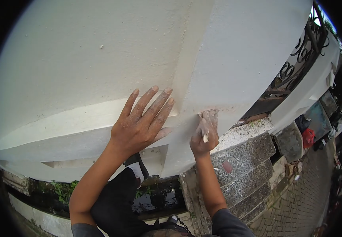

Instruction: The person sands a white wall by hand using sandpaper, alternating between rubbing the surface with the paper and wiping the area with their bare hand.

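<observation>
My left hand (141, 122) lies flat with fingers spread on the white plastered wall (80, 59), just above a raised ledge moulding (60, 126). To its right, my right hand (203, 136) presses a small dusty piece of sandpaper (210, 115) against the wall beside a vertical recessed strip (188, 59). Both hands are covered in white dust. The sandpaper's upper edge shows above my fingers; the rest is hidden under them.
A grey pebble-faced stone base (246, 166) steps down below the right hand. Black iron scrollwork (305, 43) tops the wall at the far right. Plants and a dark ditch (155, 197) lie below. A paved path (301, 197) and a red object (308, 137) lie at right.
</observation>
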Demonstrator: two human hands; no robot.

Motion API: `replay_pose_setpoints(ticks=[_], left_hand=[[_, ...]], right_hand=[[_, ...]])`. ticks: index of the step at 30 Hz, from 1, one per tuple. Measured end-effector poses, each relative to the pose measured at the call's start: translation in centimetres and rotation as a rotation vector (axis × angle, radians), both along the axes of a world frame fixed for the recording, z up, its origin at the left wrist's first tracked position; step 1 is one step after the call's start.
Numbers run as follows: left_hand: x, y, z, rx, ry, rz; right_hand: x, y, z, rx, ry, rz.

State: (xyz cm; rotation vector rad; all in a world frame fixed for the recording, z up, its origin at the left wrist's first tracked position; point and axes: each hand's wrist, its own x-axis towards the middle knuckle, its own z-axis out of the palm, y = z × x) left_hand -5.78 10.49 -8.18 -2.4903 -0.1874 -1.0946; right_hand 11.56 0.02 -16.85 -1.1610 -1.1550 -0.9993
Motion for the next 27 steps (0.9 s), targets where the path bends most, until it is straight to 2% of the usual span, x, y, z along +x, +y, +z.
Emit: replay_pose_setpoints(ticks=[4, 5, 8, 9, 12, 13, 15, 17, 18, 19, 22, 23, 26, 27], left_hand=[[0.3, 0.0, -0.1, -0.003, -0.025, -0.004], [0.0, 0.3, 0.1, 0.153, 0.018, 0.103], [0.0, -0.1, 0.3, 0.040, -0.039, 0.011], [0.0, 0.0, 0.2, 0.067, -0.031, 0.005], [0.3, -0.1, 0.1, 0.068, -0.019, 0.019], [0.3, -0.1, 0.0, 0.115, 0.006, 0.065], [-0.2, 0.4, 0.0, 0.214, 0.062, 0.154], [0.0, 0.1, -0.6, 0.118, 0.007, 0.042], [0.1, 0.2, -0.6, 0.074, -0.024, -0.012], [0.1, 0.4, -0.4, 0.089, -0.031, -0.010], [0.2, 0.0, -0.6, 0.112, -0.033, 0.023], [0.0, 0.1, -0.5, 0.135, -0.029, 0.054], [0.1, 0.5, -0.6, 0.140, -0.046, 0.069], [0.2, 0.1, -0.8, 0.098, -0.057, 0.041]], right_hand=[[-3.8, 1.8, 0.0, 0.019, 0.111, 0.003], [-3.6, 1.4, -0.1, -0.012, 0.059, 0.007], [-1.4, 0.5, -0.3, -0.092, -0.113, 0.039], [0.2, -0.3, 0.1, -0.025, 0.107, -0.044], [-1.4, 1.0, 0.0, 0.161, 0.342, -0.066], [-3.2, 1.8, -0.5, 0.052, 0.066, 0.062], [-3.8, 1.2, -0.1, -0.182, -0.103, 0.143], [-1.9, 0.8, -0.2, -0.129, -0.114, 0.081], [0.8, 0.3, -0.9, 0.042, -0.033, -0.022], [1.5, -0.7, -1.1, 0.138, 0.596, 0.225], [-2.1, 1.3, 0.1, 0.126, 0.303, -0.048], [-4.1, 1.5, 0.8, -0.038, 0.036, 0.086], [-2.7, 0.8, 0.5, -0.186, -0.172, 0.128], [-2.8, 1.3, 0.8, -0.145, -0.144, 0.118]])
